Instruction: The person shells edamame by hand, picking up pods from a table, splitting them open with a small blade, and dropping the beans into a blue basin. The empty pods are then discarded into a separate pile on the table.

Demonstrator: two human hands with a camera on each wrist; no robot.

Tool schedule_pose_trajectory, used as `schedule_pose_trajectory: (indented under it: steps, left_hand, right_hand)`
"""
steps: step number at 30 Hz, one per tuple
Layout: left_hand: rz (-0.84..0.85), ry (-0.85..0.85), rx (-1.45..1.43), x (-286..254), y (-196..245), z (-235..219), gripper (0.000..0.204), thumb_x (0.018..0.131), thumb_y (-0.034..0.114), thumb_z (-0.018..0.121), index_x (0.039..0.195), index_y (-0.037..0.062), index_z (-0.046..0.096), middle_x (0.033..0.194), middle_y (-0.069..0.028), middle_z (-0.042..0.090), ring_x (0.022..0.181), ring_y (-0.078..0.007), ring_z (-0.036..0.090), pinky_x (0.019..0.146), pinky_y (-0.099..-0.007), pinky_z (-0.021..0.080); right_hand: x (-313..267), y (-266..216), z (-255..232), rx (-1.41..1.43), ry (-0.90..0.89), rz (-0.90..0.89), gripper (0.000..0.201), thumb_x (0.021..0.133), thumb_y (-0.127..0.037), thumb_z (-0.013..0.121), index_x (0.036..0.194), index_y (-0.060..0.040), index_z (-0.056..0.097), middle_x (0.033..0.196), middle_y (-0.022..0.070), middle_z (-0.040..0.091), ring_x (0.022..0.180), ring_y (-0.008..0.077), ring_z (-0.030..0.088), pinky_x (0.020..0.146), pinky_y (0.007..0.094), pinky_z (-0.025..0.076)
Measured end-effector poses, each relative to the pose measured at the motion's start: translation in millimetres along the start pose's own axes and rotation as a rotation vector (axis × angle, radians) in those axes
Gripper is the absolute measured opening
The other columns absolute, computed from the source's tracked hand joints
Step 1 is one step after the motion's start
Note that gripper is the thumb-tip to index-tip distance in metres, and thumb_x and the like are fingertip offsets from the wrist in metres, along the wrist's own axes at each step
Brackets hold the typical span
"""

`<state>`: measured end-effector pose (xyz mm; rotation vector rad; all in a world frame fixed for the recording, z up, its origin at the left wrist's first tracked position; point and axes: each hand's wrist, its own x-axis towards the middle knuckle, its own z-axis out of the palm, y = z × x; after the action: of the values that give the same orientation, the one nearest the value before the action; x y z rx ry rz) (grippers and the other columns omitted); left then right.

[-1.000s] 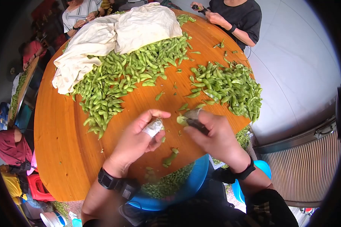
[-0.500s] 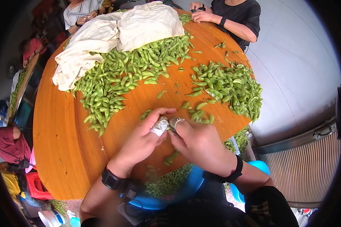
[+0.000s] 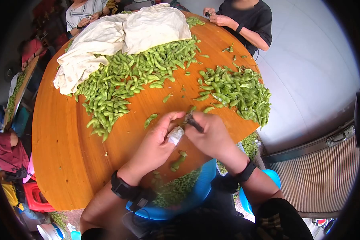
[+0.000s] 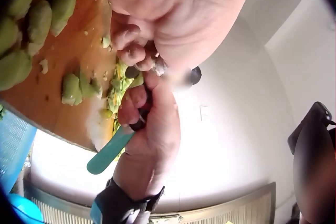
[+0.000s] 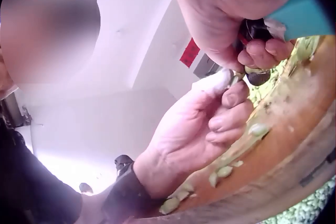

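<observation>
Both hands meet over the near part of the wooden table [image 3: 72, 160]. White wrapping [image 3: 175, 135] covers a digit of the left hand [image 3: 154, 142], which pinches something small, partly hidden, against the right hand's fingertips. Curled round a tool with a teal handle [image 4: 110, 153] and dark parts is the right hand [image 3: 214, 136]; the handle [image 5: 304, 19] also shows in the right wrist view. A bit of green pod shows between the hands. Below them a loose pod [image 3: 179, 161] lies near the table edge, above a blue basin [image 3: 207, 186] of shelled beans [image 3: 178, 188].
A large pod heap [image 3: 116, 86] lies at the back left, partly under cream cloth [image 3: 154, 28]; a smaller heap [image 3: 240, 90] is at the right. Single pods [image 3: 150, 120] are scattered between. Other people sit across the table and at the left. A ribbed panel [image 3: 320, 180] stands at the right.
A second ago the hands were apart, with a green pod at the right hand's fingertips. They came together and remain in contact, now slightly higher. The pod left of them is more exposed.
</observation>
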<state>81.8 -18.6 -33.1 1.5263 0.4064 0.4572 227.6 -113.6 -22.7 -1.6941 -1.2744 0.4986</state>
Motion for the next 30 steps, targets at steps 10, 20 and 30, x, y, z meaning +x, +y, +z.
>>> schedule_pose_trajectory:
  steps: [10, 20, 30]
  left_hand:
    - [0.132, 0.373, 0.783, -1, 22, -53, 0.017, 0.086, -0.002, 0.054, 0.099, 0.0007, 0.064, 0.079, -0.0063, 0.062, 0.068, -0.0121, 0.053, 0.063, -0.0258, 0.043]
    - [0.015, 0.274, 1.356, -38, 31, -41, 0.010, 0.083, 0.002, 0.059, 0.093, 0.0016, 0.060, 0.094, -0.0192, 0.059, 0.084, -0.0411, 0.060, 0.073, -0.0477, 0.050]
    - [0.127, 0.240, 1.249, -31, 40, -15, 0.024, 0.079, 0.000, 0.063, 0.103, 0.0018, 0.063, 0.106, -0.0151, 0.059, 0.095, -0.0373, 0.060, 0.082, -0.0435, 0.051]
  right_hand:
    - [17, -6, -23, -0.765, -0.049, -0.373, 0.021, 0.086, -0.024, 0.064, 0.088, -0.0065, 0.052, 0.070, 0.0139, 0.059, 0.066, 0.0348, 0.062, 0.057, 0.0451, 0.050]
    - [67, -18, 21, -0.680, -0.352, -0.621, 0.013, 0.084, -0.005, 0.050, 0.083, 0.0028, 0.060, 0.075, 0.0221, 0.065, 0.076, 0.0368, 0.067, 0.063, 0.0459, 0.053]
    - [62, 50, -87, -0.876, -0.208, -0.194, 0.011, 0.082, -0.010, 0.056, 0.088, -0.0008, 0.059, 0.077, 0.0214, 0.065, 0.075, 0.0401, 0.065, 0.066, 0.0493, 0.052]
